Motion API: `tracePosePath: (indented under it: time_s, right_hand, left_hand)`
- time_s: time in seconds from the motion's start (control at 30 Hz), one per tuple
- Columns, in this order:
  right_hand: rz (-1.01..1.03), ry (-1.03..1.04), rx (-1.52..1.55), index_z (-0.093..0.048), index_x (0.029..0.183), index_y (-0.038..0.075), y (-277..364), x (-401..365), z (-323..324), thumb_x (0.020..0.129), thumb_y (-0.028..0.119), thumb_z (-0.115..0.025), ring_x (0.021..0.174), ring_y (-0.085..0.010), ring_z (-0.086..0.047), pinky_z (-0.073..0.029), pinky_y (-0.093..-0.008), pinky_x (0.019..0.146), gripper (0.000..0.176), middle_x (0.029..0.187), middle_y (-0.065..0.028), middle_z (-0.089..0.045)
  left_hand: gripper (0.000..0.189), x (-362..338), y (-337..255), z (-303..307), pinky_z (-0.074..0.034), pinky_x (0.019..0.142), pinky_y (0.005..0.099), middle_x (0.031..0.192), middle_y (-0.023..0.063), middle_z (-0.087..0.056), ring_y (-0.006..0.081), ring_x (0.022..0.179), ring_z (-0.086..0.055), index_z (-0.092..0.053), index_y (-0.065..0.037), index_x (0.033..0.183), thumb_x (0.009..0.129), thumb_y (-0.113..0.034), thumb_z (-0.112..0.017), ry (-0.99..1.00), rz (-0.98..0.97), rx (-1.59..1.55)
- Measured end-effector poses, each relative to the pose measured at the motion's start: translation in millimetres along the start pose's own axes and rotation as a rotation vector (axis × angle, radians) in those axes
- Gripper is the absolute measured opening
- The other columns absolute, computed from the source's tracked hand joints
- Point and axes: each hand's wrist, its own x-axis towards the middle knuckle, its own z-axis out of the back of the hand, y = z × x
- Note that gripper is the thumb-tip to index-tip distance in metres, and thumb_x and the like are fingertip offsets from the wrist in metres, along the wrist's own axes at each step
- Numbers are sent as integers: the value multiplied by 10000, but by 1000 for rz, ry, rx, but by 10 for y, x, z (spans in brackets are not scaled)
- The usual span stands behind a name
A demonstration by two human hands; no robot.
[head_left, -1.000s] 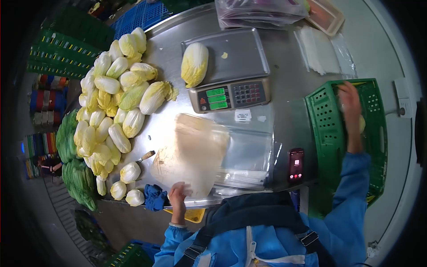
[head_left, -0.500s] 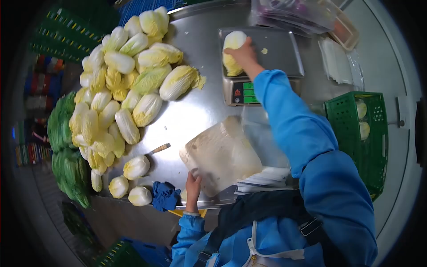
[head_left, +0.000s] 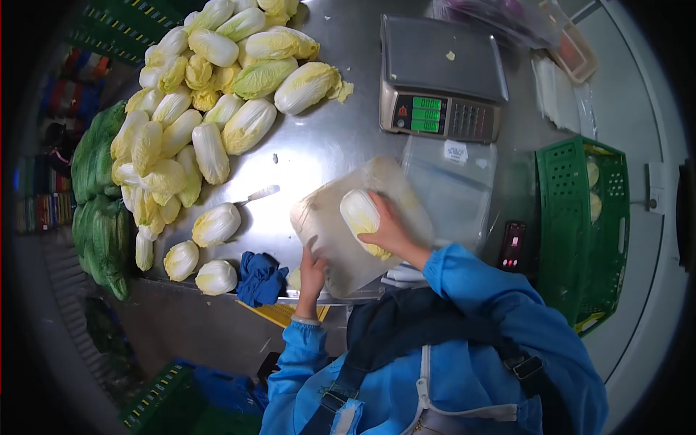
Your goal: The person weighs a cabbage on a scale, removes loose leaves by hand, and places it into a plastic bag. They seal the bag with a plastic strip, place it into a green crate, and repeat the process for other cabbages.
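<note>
My right hand (head_left: pixel 393 233) is closed around a napa cabbage (head_left: pixel 358 211), white at the base and yellow at the leafy end. This cabbage lies on or just over a worn, stained cutting board (head_left: pixel 337 264). At the board's left edge is my left hand (head_left: pixel 312 272), its fingers stretched out and nothing held in them. A knife (head_left: pixel 261 193) lies on the steel table beyond that hand. Beside my left wrist sits a crumpled blue cloth (head_left: pixel 261 278). Three trimmed cabbages, one of them the nearest cabbage (head_left: pixel 217 278), rest left of the cloth.
A large heap of napa cabbages (head_left: pixel 164 176) covers the table's left side. Ahead stands a digital scale (head_left: pixel 444 58) with a leaf scrap on its plate. Plastic bags (head_left: pixel 449 190) and a phone (head_left: pixel 513 245) lie at right, near a green crate (head_left: pixel 562 239) holding cabbages.
My right hand has brought the cabbage from the scale's plate back over the cutting board. My left hand has stayed at the board's edge. The camera view has shifted.
</note>
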Motion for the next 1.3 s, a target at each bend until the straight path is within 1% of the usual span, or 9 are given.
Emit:
tracePosePath:
  time_s: [0.23, 0.3, 0.4, 0.63, 0.7, 0.8, 0.93, 1.13, 1.3]
  right_hand:
    - [407, -190, -445, -418, 1386, 70, 141, 3, 430, 679, 250, -786, 1182, -363, -447, -393, -441, 1012, 817, 1292, -218, -458]
    - [300, -342, -222, -485, 1334, 60, -118, 144, 822, 762, 254, -738, 1043, -339, -547, -454, -440, 921, 654, 1154, -214, -563]
    - [-397, 164, 266, -524, 1285, 37, -570, 455, 910, 850, 263, -673, 962, -310, -622, -510, -344, 828, 512, 1108, -201, -616]
    - [-178, 160, -68, -393, 1341, -17, 13, 118, -105, 836, 456, -681, 1060, -256, -579, -467, -391, 908, 749, 1169, -182, -579]
    - [-171, 141, 467, -366, 1347, -27, -19, 3, -15, 835, 449, -686, 1123, -255, -551, -453, -385, 930, 769, 1231, -192, -536]
    - [1, 48, 147, -351, 1360, -26, 44, -526, 565, 852, 394, -682, 1159, -243, -526, -446, -349, 943, 738, 1301, -179, -481]
    - [-430, -105, 825, -362, 1407, 41, 71, -1287, 1751, 883, 236, -613, 1137, -226, -557, -468, -323, 948, 613, 1284, -142, -524]
    - [-610, -192, 982, -323, 1449, 40, -116, -2626, 2258, 836, 233, -587, 1161, -218, -545, -463, -349, 960, 695, 1345, -145, -495]
    - [-588, -14, 973, -296, 1464, 15, -238, -3036, 2098, 768, 269, -656, 1232, -220, -481, -374, -334, 1039, 824, 1364, -144, -473]
  left_hand:
    - [500, -104, 2, -83, -442, 973, 353, 1327, 142, -522, 231, 1182, -531, -320, -74, 1445, 978, -209, -438, 55, 69, -420]
    - [538, -120, 84, -118, -436, 991, 391, 1361, 122, -488, 248, 1205, -520, -305, -88, 1458, 1034, -418, -316, 69, 66, -553]
    - [521, 38, 232, -195, -439, 985, 390, 1357, 111, -487, 246, 1193, -524, -307, -102, 1460, 1036, -404, -329, 69, 98, -638]
    - [606, 56, -46, -855, -355, 1045, 356, 1471, 128, -318, 250, 1324, -357, -114, -74, 1500, 1019, -273, -424, 11, -92, -261]
    - [611, -67, -23, -1021, -351, 1044, 364, 1470, 137, -307, 252, 1318, -363, -113, -48, 1492, 1007, -220, -441, -95, -286, 0]
    - [618, -442, -359, -1380, -365, 1026, 358, 1454, 146, -310, 244, 1266, -412, -166, -21, 1476, 963, -134, -493, 15, -400, 211]
    - [389, -358, -634, -1693, -435, 933, 362, 1174, 141, -565, 281, 1110, -545, -525, -11, 1258, 892, -112, -607, 399, -601, 291]
    - [337, 839, -320, -2295, -468, 824, 396, 1033, 91, -619, 312, 945, -561, -654, -101, 1002, 679, -71, -746, 687, -1097, 883]
    - [73, 1083, -243, -2439, -485, 705, 270, 821, 57, -673, 136, 751, -607, -689, -20, 837, 810, -72, -731, 758, -569, 658]
